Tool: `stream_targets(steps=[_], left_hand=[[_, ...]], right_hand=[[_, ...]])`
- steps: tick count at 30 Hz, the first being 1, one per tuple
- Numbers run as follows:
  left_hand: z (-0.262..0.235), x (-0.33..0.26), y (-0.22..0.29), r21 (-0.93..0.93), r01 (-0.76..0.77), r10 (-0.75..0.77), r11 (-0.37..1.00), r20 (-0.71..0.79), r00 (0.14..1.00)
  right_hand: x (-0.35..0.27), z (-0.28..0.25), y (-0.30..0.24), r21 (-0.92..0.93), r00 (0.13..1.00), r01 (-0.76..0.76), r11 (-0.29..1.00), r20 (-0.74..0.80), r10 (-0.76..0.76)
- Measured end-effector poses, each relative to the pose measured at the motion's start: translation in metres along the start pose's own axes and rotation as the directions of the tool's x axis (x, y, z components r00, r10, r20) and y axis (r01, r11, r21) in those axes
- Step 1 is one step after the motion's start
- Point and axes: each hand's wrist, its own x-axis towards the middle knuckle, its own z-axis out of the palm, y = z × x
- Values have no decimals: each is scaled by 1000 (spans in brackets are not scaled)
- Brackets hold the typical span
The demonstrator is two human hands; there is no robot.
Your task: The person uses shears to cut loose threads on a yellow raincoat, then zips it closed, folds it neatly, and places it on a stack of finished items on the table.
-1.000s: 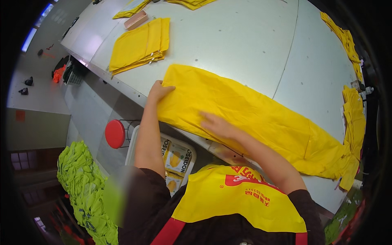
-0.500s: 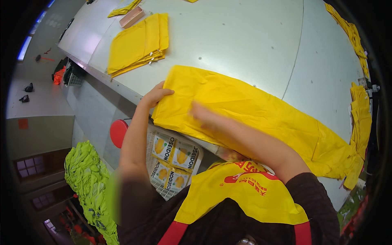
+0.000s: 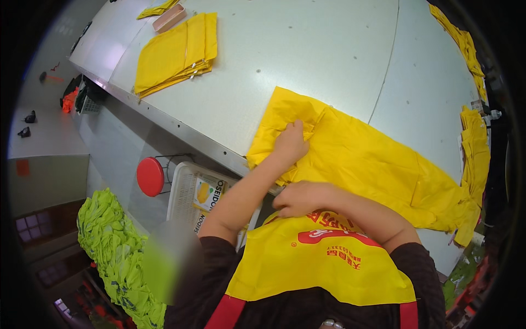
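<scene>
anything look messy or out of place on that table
Mostly tidy. The big yellow garment is bunched and wrinkled at its left corner, where the left hand presses it, and that end hangs over the table edge. The folded yellow stack lies flat, though its layers are slightly fanned.

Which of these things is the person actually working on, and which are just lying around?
In use:
- yellow garment spread on the table
- left hand gripping its fabric
- right hand at its near edge

Lying about:
- folded yellow stack
- yellow pieces along the right edge
- green fabric heap
- red stool
</scene>
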Motion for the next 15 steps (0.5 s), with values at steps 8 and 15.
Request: stream_targets(steps=[8,15], left_hand=[[-4,-47,1,-224,-301,253,927,-218,942],[0,-97,-67,166,-2,75,986,-431,899]], right_hand=[[27,-81,123,479,496,69,875,-778,386],[43,-78,152,361,516,14,932,-801,303]])
